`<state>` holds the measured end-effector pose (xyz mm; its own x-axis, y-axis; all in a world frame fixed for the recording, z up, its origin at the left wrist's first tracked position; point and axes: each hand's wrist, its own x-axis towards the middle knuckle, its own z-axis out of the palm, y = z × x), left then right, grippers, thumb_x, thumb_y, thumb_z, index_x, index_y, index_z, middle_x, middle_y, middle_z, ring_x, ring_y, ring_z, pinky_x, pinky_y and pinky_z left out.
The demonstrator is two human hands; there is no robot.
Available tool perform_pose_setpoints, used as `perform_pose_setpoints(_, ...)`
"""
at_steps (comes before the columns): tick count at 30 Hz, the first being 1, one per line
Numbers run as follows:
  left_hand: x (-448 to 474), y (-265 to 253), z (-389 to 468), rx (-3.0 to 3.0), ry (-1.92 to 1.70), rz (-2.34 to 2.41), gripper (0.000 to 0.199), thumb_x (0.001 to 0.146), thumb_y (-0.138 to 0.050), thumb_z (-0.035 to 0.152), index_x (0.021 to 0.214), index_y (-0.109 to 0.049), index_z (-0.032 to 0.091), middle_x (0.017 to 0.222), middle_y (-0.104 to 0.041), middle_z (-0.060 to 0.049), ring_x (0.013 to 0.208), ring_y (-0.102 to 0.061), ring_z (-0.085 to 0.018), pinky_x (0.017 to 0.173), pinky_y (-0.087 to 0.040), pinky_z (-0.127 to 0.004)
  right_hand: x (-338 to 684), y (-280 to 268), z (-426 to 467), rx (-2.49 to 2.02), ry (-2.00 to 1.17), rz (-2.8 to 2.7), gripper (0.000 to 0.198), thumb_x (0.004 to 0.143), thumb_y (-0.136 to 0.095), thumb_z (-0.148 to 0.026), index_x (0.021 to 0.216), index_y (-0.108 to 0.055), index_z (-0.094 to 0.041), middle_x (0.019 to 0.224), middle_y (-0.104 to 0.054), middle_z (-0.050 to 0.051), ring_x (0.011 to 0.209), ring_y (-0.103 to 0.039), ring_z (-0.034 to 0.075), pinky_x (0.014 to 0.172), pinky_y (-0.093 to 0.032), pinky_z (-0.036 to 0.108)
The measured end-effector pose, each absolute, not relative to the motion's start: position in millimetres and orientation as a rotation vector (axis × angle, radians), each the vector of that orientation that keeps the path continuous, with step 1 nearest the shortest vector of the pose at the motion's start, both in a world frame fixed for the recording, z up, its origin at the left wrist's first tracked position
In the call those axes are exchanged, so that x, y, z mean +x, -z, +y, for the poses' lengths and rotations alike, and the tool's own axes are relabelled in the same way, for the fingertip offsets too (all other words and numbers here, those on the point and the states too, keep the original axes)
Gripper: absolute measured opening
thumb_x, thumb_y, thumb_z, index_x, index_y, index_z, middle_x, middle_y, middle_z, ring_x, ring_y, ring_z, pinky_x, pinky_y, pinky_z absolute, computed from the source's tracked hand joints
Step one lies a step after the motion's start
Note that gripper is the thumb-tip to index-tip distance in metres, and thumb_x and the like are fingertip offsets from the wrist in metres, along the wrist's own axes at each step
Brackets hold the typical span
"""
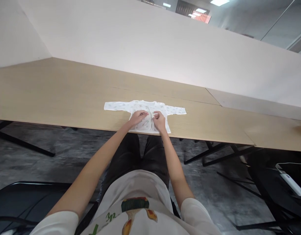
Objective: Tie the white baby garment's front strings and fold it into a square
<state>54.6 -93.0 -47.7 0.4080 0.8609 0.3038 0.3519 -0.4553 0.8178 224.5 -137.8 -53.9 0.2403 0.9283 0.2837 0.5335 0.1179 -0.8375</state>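
Observation:
A small white baby shirt (150, 105) with a faint print lies spread on the tabletop, both long sleeves stretched out sideways. Its front opening runs down the middle, between my hands. My left hand (139, 117) is on the left front panel, fingers curled together at the edge of the opening and pinching the cloth. On the other side of the opening, my right hand (159, 121) has its thumb and fingers closed on the right panel's edge. Fine details, such as any fasteners under the fingertips, are too small to make out.
The long wooden table (74, 94) ends just below the shirt's hem, close to my body. A white partition (131, 39) rises behind it. Black chairs stand at the lower left (30, 202) and lower right (270, 189), the right one with a white power strip (293, 184).

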Motion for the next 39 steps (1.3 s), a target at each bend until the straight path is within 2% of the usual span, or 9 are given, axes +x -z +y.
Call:
perform_pose_setpoints(4, 54.9, 46.1, -95.9, 2.011, -0.959, 1.039, 0.031, 0.082, -0.053, 0.036, 0.096, -0.071, 0.015, 0.099, -0.073, -0.007, 0.09, -0.064, -0.019, 0.082, -0.05, -0.029, 229.0, 55.0, -131.7, -1.633, -0.42, -1.341, 0.039, 0.069, -0.048, -0.016, 0.106, -0.061, -0.017, 0.093, -0.064, 0.004, 0.077, -0.061, 0.017, 0.08, -0.049, 0.029)
perform_pose_setpoints(10, 52.6, 44.0, -95.9, 2.05, -0.945, 1.017, 0.035, 0.084, -0.051, 0.041, 0.095, -0.071, 0.015, 0.097, -0.073, -0.006, 0.089, -0.064, -0.019, 0.083, -0.049, -0.029, 206.8, 33.9, -87.9, -1.792, -0.315, -1.584, 0.034, 0.076, -0.06, -0.03, 0.108, -0.062, -0.016, 0.108, -0.063, 0.012, 0.105, -0.059, 0.028, 0.091, -0.047, 0.038)
perform_pose_setpoints(14, 50.4, 46.6, -97.5, 2.066, -0.952, 1.032, 0.036, 0.085, -0.05, 0.043, 0.093, -0.072, 0.015, 0.097, -0.073, -0.007, 0.09, -0.065, -0.02, 0.083, -0.049, -0.029, 192.6, 26.3, -55.1, -1.942, -0.325, -1.659, 0.025, 0.076, -0.063, -0.026, 0.098, -0.064, -0.013, 0.107, -0.064, 0.019, 0.104, -0.06, 0.032, 0.088, -0.047, 0.041)
perform_pose_setpoints(17, 53.2, 44.1, -98.1, 2.077, -0.926, 1.117, 0.032, 0.084, -0.052, 0.039, 0.093, -0.072, 0.016, 0.096, -0.074, -0.006, 0.089, -0.065, -0.02, 0.082, -0.049, -0.029, 197.1, 31.5, -45.5, -1.954, -0.353, -1.565, 0.012, 0.077, -0.057, -0.015, 0.085, -0.066, -0.015, 0.092, -0.067, 0.015, 0.092, -0.063, 0.027, 0.081, -0.047, 0.035)
perform_pose_setpoints(22, 76.9, 21.2, -75.5, 2.049, -0.637, 1.452, 0.029, 0.083, -0.055, 0.036, 0.082, -0.073, 0.013, 0.08, -0.072, -0.008, 0.078, -0.065, -0.022, 0.071, -0.048, -0.029, 213.1, 43.7, -48.3, -1.839, -0.309, -1.467, 0.022, 0.079, -0.047, -0.018, 0.079, -0.069, -0.016, 0.081, -0.07, 0.008, 0.078, -0.062, 0.02, 0.074, -0.044, 0.028)
perform_pose_setpoints(27, 106.2, 11.8, -44.5, 2.031, -0.747, 1.754, 0.03, 0.087, -0.053, 0.028, 0.108, -0.072, 0.016, 0.107, -0.071, -0.013, 0.098, -0.065, -0.024, 0.08, -0.048, -0.029, 215.0, 46.1, -50.0, -1.779, -0.326, -1.441, 0.027, 0.079, -0.047, -0.022, 0.082, -0.072, -0.015, 0.083, -0.072, 0.007, 0.077, -0.062, 0.019, 0.073, -0.043, 0.026)
perform_pose_setpoints(30, 113.6, 24.3, -39.2, 2.055, -0.753, 1.798, 0.033, 0.09, -0.051, 0.029, 0.114, -0.071, 0.02, 0.116, -0.068, -0.012, 0.102, -0.063, -0.024, 0.082, -0.049, -0.03, 214.7, 46.1, -49.6, -1.76, -0.355, -1.44, 0.027, 0.078, -0.048, -0.022, 0.084, -0.073, -0.016, 0.086, -0.073, 0.007, 0.081, -0.063, 0.019, 0.076, -0.044, 0.026)
perform_pose_setpoints(33, 113.2, 37.5, -37.7, 2.066, -0.773, 1.837, 0.033, 0.091, -0.051, 0.031, 0.116, -0.071, 0.023, 0.12, -0.065, -0.011, 0.101, -0.063, -0.025, 0.081, -0.049, -0.031, 216.0, 47.8, -48.3, -1.755, -0.382, -1.431, 0.028, 0.079, -0.048, -0.021, 0.088, -0.074, -0.017, 0.09, -0.074, 0.007, 0.085, -0.064, 0.02, 0.081, -0.045, 0.027)
perform_pose_setpoints(39, 109.2, 43.5, -34.7, 2.059, -0.843, 1.777, 0.027, 0.09, -0.052, 0.025, 0.106, -0.073, 0.024, 0.118, -0.066, -0.008, 0.1, -0.062, -0.022, 0.082, -0.048, -0.029, 219.0, 52.9, -45.0, -1.693, -0.371, -1.432, 0.03, 0.079, -0.047, -0.017, 0.094, -0.073, -0.017, 0.097, -0.074, 0.006, 0.091, -0.065, 0.019, 0.088, -0.046, 0.029)
